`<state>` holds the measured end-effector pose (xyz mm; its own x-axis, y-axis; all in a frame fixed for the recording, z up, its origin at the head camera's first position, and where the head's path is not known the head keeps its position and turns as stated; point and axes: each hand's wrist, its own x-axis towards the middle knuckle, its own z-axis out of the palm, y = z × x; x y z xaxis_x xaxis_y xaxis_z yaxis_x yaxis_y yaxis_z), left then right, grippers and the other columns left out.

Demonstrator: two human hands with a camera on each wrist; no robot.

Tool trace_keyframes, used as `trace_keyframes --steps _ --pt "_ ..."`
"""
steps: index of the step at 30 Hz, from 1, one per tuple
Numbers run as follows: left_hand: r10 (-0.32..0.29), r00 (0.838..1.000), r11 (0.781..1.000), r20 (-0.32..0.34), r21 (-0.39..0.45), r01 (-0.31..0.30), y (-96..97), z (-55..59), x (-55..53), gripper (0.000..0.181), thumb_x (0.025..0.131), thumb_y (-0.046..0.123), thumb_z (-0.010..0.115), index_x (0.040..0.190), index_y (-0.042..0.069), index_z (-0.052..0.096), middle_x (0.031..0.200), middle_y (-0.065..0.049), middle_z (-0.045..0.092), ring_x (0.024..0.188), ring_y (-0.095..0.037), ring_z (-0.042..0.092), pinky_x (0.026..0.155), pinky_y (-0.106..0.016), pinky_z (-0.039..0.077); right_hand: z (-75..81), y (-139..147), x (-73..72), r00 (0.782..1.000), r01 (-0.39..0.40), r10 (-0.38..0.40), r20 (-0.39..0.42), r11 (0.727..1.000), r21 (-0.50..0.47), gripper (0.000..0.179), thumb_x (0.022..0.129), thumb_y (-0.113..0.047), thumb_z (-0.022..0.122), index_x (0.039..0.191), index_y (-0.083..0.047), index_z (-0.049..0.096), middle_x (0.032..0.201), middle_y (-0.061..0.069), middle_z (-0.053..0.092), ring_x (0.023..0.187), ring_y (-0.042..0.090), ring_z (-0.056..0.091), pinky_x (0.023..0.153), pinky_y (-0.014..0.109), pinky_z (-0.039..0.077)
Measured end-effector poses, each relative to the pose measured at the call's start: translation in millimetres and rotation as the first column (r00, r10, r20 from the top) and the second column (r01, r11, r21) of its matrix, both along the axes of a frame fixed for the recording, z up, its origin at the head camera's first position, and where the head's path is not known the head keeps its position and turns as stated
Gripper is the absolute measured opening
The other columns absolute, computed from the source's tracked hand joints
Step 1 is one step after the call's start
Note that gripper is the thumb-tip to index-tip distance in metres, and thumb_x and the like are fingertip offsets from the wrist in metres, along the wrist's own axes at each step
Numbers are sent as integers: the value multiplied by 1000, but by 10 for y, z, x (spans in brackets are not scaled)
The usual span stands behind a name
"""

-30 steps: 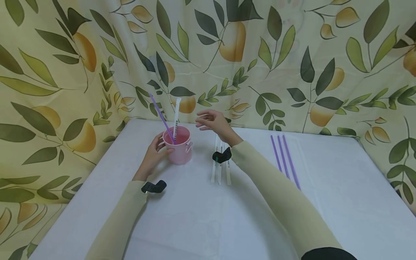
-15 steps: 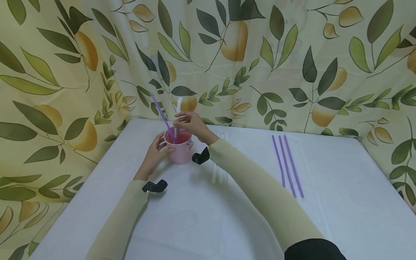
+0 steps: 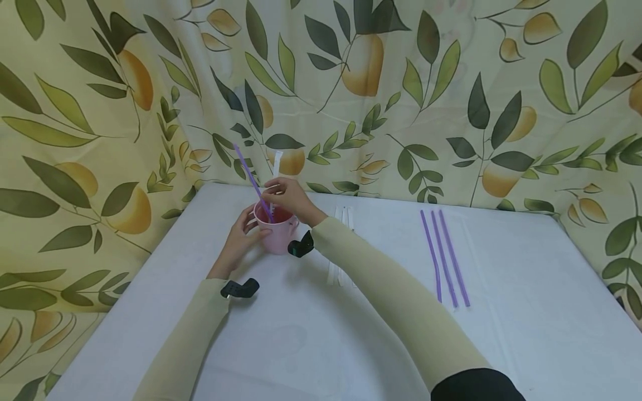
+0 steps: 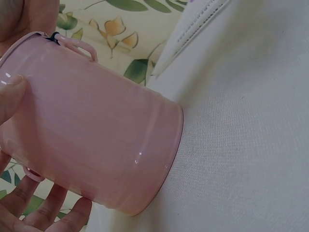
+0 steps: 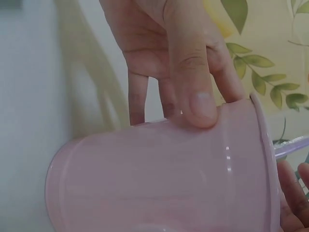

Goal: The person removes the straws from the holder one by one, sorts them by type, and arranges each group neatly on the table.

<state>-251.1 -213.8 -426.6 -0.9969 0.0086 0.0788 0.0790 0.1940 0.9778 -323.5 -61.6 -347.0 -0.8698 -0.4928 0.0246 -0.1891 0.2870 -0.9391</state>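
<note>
Close to the far edge of the table (image 3: 301, 356), at left, with room nearside: gripping a pink bucket (image 3: 277, 242) in the left hand (image 3: 239, 242); cannot tell the hold of the right hand (image 3: 288, 199) above. Showing two handles (image 4: 83, 45) by left wrist, one by head. Counted: one purple straw (image 3: 247, 170), one white straw (image 3: 277, 165) inside; three white straws (image 3: 331, 273), three purple straws (image 3: 444, 259) rightward.

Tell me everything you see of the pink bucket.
The pink bucket looks smooth and glossy, perhaps painted metal or plastic, with a flared rim, small side loops and a ridge near its base. It stands upright on the white tablecloth, the left hand gripping its side. A purple straw and a white straw stick out of it. Its underside is hidden.
</note>
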Motion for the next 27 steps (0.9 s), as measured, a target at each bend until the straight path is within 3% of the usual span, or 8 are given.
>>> trace_keyframes --steps 8,15,27 --pt "1 1000 1000 19 2 -1 -13 14 19 76 86 15 67 148 17 24 151 -14 30 137 -36 34 112 -50 35 0 -76 33 1000 -4 5 -12 999 47 35 88 -21 66 119 -7 59 116 12 66 104 23 63 88 31 57" --pt "-11 998 999 63 34 9 54 217 142 76 86 10 66 149 13 23 151 -18 29 138 -38 31 114 -51 32 35 -129 -17 996 42 -42 -75 999 1 33 87 -20 67 115 -5 60 115 13 66 105 23 64 86 30 57" --pt "-10 997 1000 82 11 9 49 231 120 77 87 14 66 149 15 21 152 -17 27 139 -37 29 113 -51 32 200 -223 -96 992 87 -89 -89 996 -26 32 87 -16 67 114 -1 60 116 17 66 107 26 63 84 32 58"
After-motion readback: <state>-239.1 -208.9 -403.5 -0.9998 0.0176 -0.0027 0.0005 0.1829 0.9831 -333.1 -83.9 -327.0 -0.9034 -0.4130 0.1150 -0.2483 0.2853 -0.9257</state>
